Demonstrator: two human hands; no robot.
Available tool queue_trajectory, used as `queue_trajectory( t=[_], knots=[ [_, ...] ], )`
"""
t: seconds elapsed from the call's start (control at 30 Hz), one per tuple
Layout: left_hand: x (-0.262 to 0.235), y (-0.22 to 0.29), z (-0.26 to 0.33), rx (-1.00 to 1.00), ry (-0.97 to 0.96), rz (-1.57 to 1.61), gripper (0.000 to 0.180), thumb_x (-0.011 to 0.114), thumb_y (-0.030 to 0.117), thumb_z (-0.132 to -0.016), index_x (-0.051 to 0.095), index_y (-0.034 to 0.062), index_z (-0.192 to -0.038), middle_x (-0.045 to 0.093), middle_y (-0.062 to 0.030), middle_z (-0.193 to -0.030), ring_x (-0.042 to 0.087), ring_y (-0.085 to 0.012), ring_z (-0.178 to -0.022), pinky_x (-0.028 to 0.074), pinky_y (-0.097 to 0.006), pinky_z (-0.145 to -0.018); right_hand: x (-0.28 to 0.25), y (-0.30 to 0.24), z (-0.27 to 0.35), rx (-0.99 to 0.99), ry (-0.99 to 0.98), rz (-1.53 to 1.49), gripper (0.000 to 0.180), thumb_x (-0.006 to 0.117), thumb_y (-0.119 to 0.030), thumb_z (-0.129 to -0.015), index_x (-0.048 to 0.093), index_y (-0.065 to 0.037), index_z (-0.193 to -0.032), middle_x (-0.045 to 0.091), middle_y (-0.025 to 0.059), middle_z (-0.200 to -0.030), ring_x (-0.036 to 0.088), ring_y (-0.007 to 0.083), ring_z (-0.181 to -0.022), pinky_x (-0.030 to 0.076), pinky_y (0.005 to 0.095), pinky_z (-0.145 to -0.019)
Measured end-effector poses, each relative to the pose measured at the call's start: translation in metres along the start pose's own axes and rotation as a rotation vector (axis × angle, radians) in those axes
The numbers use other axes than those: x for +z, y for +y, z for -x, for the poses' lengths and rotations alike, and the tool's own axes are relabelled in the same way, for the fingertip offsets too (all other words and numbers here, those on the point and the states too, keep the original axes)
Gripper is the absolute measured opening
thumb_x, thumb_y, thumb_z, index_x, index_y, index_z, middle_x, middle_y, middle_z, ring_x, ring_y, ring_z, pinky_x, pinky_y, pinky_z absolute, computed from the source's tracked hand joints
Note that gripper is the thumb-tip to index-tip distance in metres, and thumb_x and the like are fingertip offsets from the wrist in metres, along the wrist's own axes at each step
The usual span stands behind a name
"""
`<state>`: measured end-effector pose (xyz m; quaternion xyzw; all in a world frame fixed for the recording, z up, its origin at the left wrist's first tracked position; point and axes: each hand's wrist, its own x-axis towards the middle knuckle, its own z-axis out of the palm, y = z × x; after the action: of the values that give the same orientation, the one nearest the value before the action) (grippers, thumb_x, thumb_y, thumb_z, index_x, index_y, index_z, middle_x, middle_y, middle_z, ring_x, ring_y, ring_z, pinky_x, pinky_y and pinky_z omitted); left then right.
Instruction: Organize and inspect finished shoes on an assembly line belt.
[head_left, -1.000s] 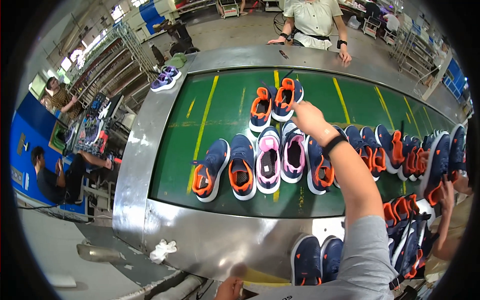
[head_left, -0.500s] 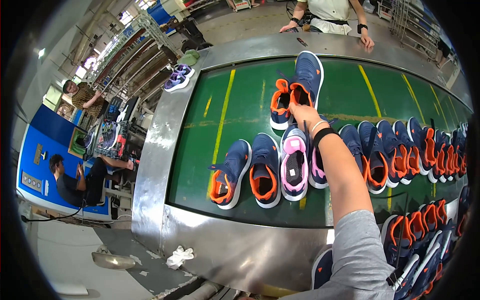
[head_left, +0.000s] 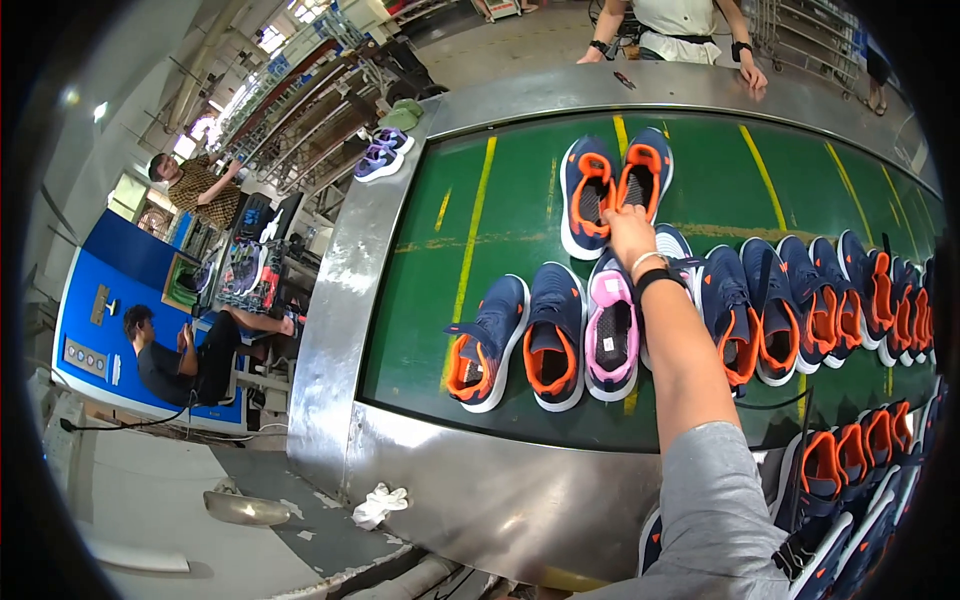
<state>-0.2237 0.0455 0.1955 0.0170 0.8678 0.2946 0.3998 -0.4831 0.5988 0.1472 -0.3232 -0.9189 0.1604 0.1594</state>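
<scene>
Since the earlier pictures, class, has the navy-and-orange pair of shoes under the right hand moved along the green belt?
Yes. The navy-and-orange pair under the right hand now lies farther up the green belt, farther beyond the row of shoes and nearer the far steel rim.

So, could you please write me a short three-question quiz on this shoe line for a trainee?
1. True or false: the right hand touches the pair of navy and orange shoes lying apart from the row.
2. What colour is the lining of the odd shoe in the near row? A) pink B) yellow C) green
3. Fill in: the conveyor belt is ____ with yellow lines.

Key: 1 true; 2 A; 3 green
</scene>
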Motion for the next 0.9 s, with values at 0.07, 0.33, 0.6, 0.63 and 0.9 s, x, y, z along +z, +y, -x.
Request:
queue_trajectory(
  t=[0.07, 0.33, 0.6, 0.63, 0.9],
  knots=[
    [0.003, -0.011, 0.007, -0.008, -0.003, 0.067, 0.024, 0.054, 0.025, -0.086, 0.058, 0.0043, -0.098, 0.060, -0.0117, -0.089, 0.056, -0.0188, -0.086, 0.043, -0.033, -0.076, -0.010, 0.008, 0.004, -0.028, 0.146, 0.008, 0.019, 0.047, -0.014, -0.081, 0.059, -0.014, -0.095, 0.054, 0.0125, -0.099, 0.048, 0.0302, -0.102, 0.047, 0.0391, -0.080],
    [0.000, -0.012, 0.009, 0.097, -0.010, -0.005, 0.026, 0.055, 0.025, -0.086, 0.060, -0.0002, -0.087, 0.060, -0.0170, -0.068, 0.059, -0.0266, -0.062, 0.045, -0.035, -0.060, -0.140, -0.044, 0.041, -0.390, 0.499, 0.018, 0.037, 0.072, -0.018, -0.064, 0.057, -0.014, -0.098, 0.054, 0.0093, -0.090, 0.051, 0.0297, -0.092, 0.048, 0.0379, -0.073],
    [-0.038, 0.008, 0.013, 0.519, -0.036, -0.223, 0.015, 0.052, 0.015, -0.086, 0.057, 0.0007, -0.087, 0.059, -0.0190, -0.070, 0.059, -0.0349, -0.066, 0.046, -0.037, -0.057, -0.187, -0.143, 0.253, -0.718, 0.263, -0.144, 0.022, 0.062, -0.017, -0.067, 0.058, -0.007, -0.086, 0.052, 0.0109, -0.080, 0.051, 0.0300, -0.080, 0.045, 0.0385, -0.059],
    [-0.040, 0.004, 0.016, 0.553, -0.082, -0.230, 0.015, 0.052, 0.015, -0.086, 0.057, 0.0007, -0.087, 0.059, -0.0190, -0.070, 0.059, -0.0349, -0.066, 0.046, -0.037, -0.057, -0.179, -0.156, 0.286, -0.727, 0.226, -0.128, 0.015, 0.056, -0.012, -0.068, 0.056, -0.004, -0.081, 0.049, 0.0120, -0.076, 0.049, 0.0298, -0.077, 0.044, 0.0374, -0.056],
    [-0.036, -0.023, 0.052, 0.743, -0.276, -0.320, 0.011, 0.055, 0.011, -0.083, 0.057, -0.0001, -0.084, 0.059, -0.0191, -0.070, 0.059, -0.0337, -0.063, 0.045, -0.036, -0.055, -0.079, -0.195, 0.495, -0.431, -0.281, 0.156, 0.027, 0.061, -0.016, -0.067, 0.058, -0.009, -0.092, 0.053, 0.0107, -0.084, 0.049, 0.0253, -0.086, 0.046, 0.0308, -0.058]
  ],
)
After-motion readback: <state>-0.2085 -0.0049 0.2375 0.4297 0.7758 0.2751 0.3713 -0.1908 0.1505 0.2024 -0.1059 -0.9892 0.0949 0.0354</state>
